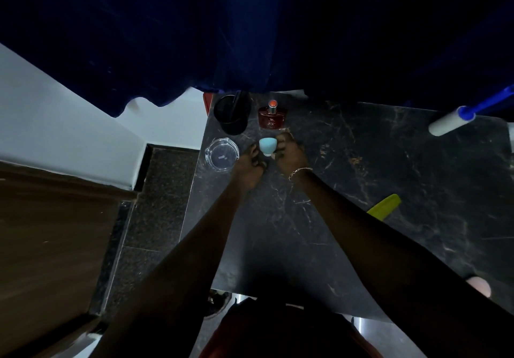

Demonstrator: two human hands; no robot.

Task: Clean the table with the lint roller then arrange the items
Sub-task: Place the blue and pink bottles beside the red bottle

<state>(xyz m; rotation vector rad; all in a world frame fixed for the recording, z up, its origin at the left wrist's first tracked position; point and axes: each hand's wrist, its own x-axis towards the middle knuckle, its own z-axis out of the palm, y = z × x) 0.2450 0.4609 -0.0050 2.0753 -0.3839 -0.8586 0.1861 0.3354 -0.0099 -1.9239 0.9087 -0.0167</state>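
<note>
Both hands meet at a small pale blue cup on the dark veined marble table, the left hand touching its left side with loosely curled fingers, the right hand gripping it, while the white lint roller lies well apart at the far right edge.

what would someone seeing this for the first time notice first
Both hands, left hand and right hand, meet around a small pale blue cup on the dark marble table. Behind it stands a red perfume bottle. A lint roller lies at the far right.
</note>
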